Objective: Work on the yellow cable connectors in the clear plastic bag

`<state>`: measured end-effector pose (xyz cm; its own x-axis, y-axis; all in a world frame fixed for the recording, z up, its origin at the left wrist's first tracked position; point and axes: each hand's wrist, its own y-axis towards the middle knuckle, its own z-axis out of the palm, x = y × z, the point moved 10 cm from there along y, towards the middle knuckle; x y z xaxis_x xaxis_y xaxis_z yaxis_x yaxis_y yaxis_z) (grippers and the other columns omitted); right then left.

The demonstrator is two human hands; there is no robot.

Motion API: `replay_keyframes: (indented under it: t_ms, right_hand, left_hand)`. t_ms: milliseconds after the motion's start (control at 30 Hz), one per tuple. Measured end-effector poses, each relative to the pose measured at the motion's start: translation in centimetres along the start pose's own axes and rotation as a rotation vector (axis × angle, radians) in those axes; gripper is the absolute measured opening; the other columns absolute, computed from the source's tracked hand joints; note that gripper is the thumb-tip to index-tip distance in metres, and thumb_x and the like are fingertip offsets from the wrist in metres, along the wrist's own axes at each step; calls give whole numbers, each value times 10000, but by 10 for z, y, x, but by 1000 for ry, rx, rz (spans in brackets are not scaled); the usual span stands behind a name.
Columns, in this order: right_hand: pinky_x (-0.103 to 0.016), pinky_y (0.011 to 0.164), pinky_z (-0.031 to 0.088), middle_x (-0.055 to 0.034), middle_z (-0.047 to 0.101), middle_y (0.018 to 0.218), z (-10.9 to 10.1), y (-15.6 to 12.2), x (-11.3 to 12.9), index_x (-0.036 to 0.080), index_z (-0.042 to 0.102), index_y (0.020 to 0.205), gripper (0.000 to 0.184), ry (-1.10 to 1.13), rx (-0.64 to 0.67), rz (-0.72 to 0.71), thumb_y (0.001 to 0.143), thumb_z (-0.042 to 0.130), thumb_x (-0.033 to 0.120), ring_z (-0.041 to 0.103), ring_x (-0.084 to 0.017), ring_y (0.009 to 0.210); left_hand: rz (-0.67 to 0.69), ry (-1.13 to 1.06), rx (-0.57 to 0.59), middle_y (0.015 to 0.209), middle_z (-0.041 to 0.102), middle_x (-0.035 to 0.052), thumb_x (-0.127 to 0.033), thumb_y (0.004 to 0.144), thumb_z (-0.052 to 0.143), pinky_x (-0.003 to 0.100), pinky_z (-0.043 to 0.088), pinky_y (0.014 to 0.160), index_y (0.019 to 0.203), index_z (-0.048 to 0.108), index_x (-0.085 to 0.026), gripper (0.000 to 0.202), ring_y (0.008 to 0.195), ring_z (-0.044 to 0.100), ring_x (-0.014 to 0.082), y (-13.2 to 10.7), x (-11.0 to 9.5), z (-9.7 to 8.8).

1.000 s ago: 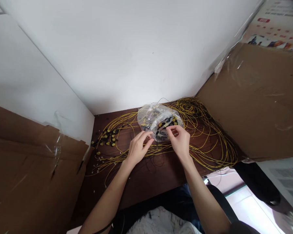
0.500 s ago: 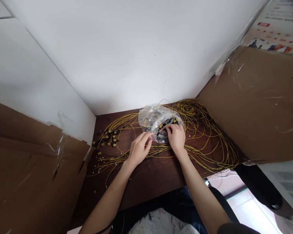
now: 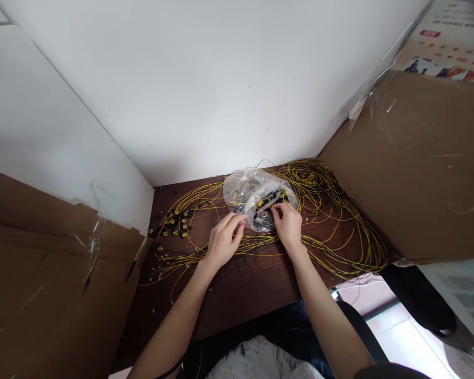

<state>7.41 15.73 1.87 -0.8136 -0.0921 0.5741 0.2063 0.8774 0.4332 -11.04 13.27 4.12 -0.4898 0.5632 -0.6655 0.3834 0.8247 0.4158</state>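
Note:
A clear plastic bag [image 3: 243, 184] lies in the middle of the dark brown table, its mouth open towards me and small black and yellow parts [image 3: 266, 200] showing inside. At its left front edge, my left hand [image 3: 224, 239] is closed in a pinch, thumb against fingertips. My right hand [image 3: 288, 225] pinches at the bag's right front side. A thin dark wire seems to run near the fingers, but what either pinch holds is too small to make out. Beneath both hands a bundle of yellow wires [image 3: 256, 243] stretches across the table.
Several black-and-yellow connectors [image 3: 177, 223] lie at the left on wire ends. A coil of yellow wires [image 3: 306, 173] is heaped at the back right. Cardboard panels [image 3: 414, 173] flank the table, and a white wall [image 3: 221, 95] rises behind it.
My right hand has shifted slightly to the right, widening the gap between the hands a little. My left hand has barely moved, and the bag stays in place.

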Motion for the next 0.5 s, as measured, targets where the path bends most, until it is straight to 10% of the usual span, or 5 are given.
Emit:
replay_keyframes:
  t_ms: [500]
  right_hand:
    - [-309, 725, 417, -55, 637, 757, 2, -3, 13, 184, 582, 702, 135, 29, 20, -112, 799, 491, 158, 536, -197, 765]
  left_hand:
    - [-10, 0, 10, 973, 595, 49, -158, 876, 416, 269, 455, 792, 1223, 457, -209, 353, 771, 556, 128, 0, 1, 1]
